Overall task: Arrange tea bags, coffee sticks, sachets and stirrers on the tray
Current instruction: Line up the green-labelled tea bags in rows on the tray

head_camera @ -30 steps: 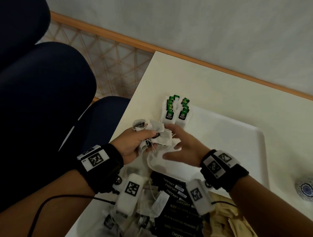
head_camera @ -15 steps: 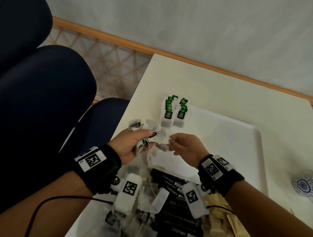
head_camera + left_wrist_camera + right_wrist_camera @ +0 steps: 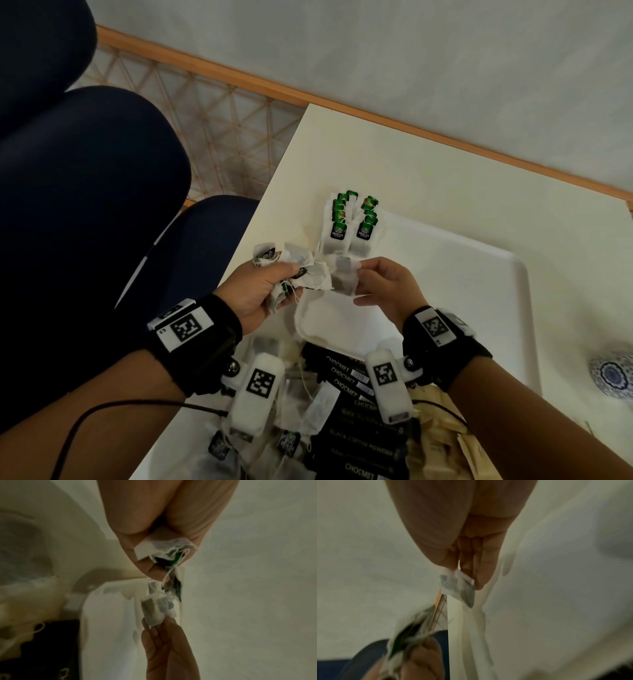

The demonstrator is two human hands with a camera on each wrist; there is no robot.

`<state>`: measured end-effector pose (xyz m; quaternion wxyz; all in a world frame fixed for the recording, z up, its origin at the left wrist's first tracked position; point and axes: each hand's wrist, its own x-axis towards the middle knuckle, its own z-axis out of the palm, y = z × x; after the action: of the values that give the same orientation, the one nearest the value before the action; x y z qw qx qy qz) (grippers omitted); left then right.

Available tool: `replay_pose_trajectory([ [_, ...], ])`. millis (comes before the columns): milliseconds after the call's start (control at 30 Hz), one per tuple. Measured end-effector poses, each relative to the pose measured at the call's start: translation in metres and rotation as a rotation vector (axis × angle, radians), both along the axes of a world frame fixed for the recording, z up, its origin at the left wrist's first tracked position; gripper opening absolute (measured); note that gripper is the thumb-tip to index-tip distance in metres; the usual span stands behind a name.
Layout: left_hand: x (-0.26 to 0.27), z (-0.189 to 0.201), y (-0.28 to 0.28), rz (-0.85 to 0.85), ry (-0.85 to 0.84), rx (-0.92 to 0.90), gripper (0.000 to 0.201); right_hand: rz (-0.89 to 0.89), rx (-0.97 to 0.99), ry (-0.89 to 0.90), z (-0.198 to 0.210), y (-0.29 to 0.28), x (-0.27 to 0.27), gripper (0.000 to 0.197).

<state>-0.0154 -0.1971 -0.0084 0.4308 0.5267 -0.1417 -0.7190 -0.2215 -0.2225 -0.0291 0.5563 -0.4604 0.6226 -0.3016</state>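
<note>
My left hand (image 3: pixel 270 284) grips a bunch of white tea bags (image 3: pixel 296 262) with green tags over the white tray's (image 3: pixel 479 274) near left corner; the left wrist view shows the bunch (image 3: pixel 164 551) between thumb and fingers. My right hand (image 3: pixel 373 284) pinches one tea bag (image 3: pixel 344 279) right beside that bunch, seen too in the right wrist view as a tea bag (image 3: pixel 458 586) at the fingertips. Two neat rows of green-tagged tea bags (image 3: pixel 349 226) lie at the tray's far left corner.
Below my wrists lies a pile of loose tea bags (image 3: pixel 308 411), black coffee sticks (image 3: pixel 356 428) and brown paper sachets (image 3: pixel 442 445). A blue-patterned bowl (image 3: pixel 613 377) sits at the table's right edge. A dark blue chair (image 3: pixel 85 171) stands left of the table.
My right hand went from open fingers touching the bunch to pinching a single tea bag and drawing it slightly right, away from the left hand's bunch.
</note>
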Motion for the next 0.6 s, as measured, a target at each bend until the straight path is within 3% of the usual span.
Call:
replay_pose_trajectory([
  [200,0.002,-0.004,0.001,-0.033,-0.029,-0.016,0.017,-0.070,-0.097,0.243,-0.001,-0.004,-0.013,0.013],
  [333,-0.003,-0.011,0.000,-0.023,-0.082,-0.026,0.038,-0.114,-0.111,0.147,0.011,0.000,-0.010,0.009],
  [500,-0.017,-0.013,-0.001,-0.089,-0.205,-0.084,0.031,0.111,-0.198,0.167,0.021,0.011,0.014,0.014],
  [600,-0.022,-0.009,0.000,-0.135,-0.138,-0.119,0.021,0.268,-0.262,0.229,0.024,0.018,0.023,0.012],
])
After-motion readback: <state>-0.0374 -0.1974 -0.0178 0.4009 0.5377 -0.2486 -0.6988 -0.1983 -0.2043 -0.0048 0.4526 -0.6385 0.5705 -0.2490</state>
